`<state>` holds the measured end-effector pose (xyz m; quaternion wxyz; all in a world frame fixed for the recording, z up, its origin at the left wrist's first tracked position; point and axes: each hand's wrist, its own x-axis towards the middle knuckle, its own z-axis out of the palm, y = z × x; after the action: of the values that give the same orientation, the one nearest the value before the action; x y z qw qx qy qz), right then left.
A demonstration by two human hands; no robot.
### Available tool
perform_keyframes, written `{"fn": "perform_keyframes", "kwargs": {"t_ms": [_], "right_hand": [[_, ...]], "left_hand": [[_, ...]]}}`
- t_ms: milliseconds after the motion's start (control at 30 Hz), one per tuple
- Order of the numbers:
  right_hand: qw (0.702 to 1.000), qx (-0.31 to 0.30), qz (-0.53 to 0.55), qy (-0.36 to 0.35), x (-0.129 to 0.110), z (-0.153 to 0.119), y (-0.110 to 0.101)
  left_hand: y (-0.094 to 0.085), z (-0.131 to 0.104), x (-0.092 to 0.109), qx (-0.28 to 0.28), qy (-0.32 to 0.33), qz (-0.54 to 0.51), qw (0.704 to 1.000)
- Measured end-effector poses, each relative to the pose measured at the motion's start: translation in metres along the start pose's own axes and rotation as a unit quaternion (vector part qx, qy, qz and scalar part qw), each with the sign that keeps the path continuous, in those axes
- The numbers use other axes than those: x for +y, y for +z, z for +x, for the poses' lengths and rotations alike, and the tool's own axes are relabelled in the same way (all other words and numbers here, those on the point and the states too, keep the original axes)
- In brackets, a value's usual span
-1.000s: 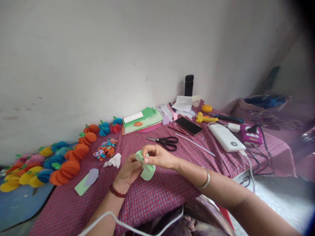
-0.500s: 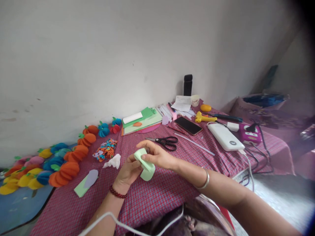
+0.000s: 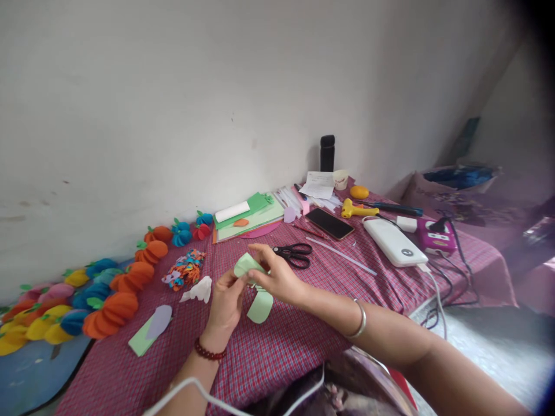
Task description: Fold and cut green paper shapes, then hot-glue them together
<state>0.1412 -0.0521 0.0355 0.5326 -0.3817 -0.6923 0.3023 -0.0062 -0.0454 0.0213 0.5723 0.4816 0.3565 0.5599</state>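
Pale green paper pieces (image 3: 261,306) are pinched between my two hands above the checked tablecloth. One rounded end hangs below the fingers and another part sticks up above them; the middle is hidden. My left hand (image 3: 228,300) grips the paper from the left, fingertips closed on it. From the right, my right hand (image 3: 280,276) presses its thumb and fingers on the same paper. Black-handled scissors (image 3: 297,254) lie just beyond the right hand. Left of my hands are a crumpled white tissue (image 3: 198,289) and a green strip (image 3: 141,341) with a lilac paper shape (image 3: 160,321) on it.
Paper pumpkins (image 3: 117,312) in several colours line the left side, near a heap of paper scraps (image 3: 184,270). Farther back lie paper sheets (image 3: 255,216), a phone (image 3: 329,223) and a yellow glue gun (image 3: 358,210). A power bank (image 3: 394,241) with cables sits right.
The upper part of the green paper has tipped over, and several layered edges now show by the right fingers. My left hand has turned slightly, its thumb now against the right fingers.
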Motion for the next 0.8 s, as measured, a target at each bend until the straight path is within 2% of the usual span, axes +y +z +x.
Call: {"fn": "perform_keyframes", "kwargs": {"t_ms": [133,267,367,500,567,633,733,800], "right_hand": [[0.998,-0.031,-0.049,-0.012,0.002,0.002,-0.001],[0.996,0.001,-0.077,-0.04,0.003,0.003,-0.002],[0.993,0.007,-0.098,-0.061,0.003,0.004,-0.003],[0.984,-0.071,-0.15,-0.07,0.005,0.007,-0.007],[0.977,-0.127,-0.155,-0.067,0.008,0.011,-0.012],[0.974,-0.175,-0.135,-0.056,0.011,0.014,-0.019],[0.966,-0.23,-0.102,-0.058,0.015,0.013,-0.033],[0.956,-0.253,-0.122,-0.082,0.016,0.008,-0.043]], "left_hand": [[0.002,-0.006,0.002,0.026,0.05,0.082,0.995],[0.003,-0.01,0.005,0.033,0.087,0.162,0.982],[0.0,-0.01,0.007,0.037,0.13,0.241,0.961],[-0.006,-0.007,0.01,0.046,0.151,0.275,0.948],[-0.006,-0.006,0.014,0.026,0.145,0.286,0.947],[-0.005,-0.005,0.017,-0.018,0.135,0.306,0.942],[-0.001,-0.007,0.015,-0.109,0.141,0.359,0.916],[0.002,-0.009,0.01,-0.156,0.144,0.383,0.899]]}}
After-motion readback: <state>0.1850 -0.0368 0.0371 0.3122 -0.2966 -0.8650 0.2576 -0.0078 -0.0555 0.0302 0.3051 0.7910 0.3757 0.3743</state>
